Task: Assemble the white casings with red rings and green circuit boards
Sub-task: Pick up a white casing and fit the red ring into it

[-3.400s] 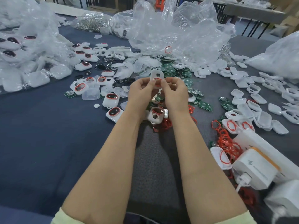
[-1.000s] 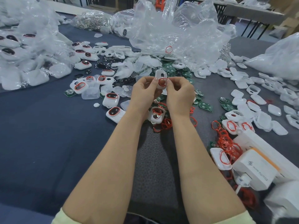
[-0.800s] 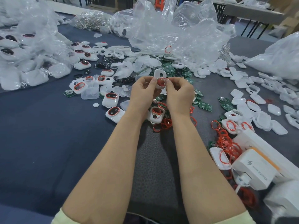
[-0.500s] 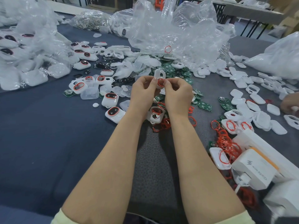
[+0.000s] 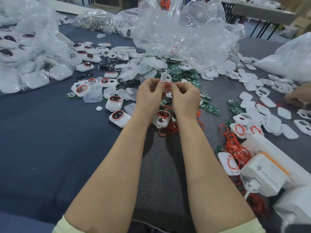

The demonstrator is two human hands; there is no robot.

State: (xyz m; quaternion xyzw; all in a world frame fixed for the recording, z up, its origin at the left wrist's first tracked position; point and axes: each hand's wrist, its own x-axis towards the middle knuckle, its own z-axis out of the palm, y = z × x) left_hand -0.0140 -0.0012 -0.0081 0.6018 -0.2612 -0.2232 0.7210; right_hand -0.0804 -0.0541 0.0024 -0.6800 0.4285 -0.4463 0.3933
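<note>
1. Casing (image 5: 165, 78): white, held upright above the bench (image 5: 50, 140) at centre, in front of the boards. Its upper hole shows above the fingertips.
2. Ring (image 5: 167, 86): red, lying against the casing's lower opening, between the 2 thumbs.
3. Left hand (image 5: 149, 95): fingers curled, thumb and fingers pinching the casing's left edge.
4. Right hand (image 5: 185, 97): fingers curled, thumb and forefinger pinching the ring at the casing's right side.
5. Boards (image 5: 178, 71): green, heaped behind the hands, with more scattered to their right.
6. Fitted casings (image 5: 117, 116): white with red rings in place, scattered left of the left hand. 1 more lies between the 2 wrists.
7. Loose rings (image 5: 235, 148): red tangle on the bench, right of the right forearm.
8. Empty casings (image 5: 267, 101): white, spread across the bench's right side.
9. Bag (image 5: 185, 31): clear plastic, crumpled, behind the boards.
10. Charger (image 5: 262, 175): white block with cable, near right corner, beside the loose rings.
11. Other hand (image 5: 298, 96): at the right edge, among the empty casings; its grip cannot be told.
</note>
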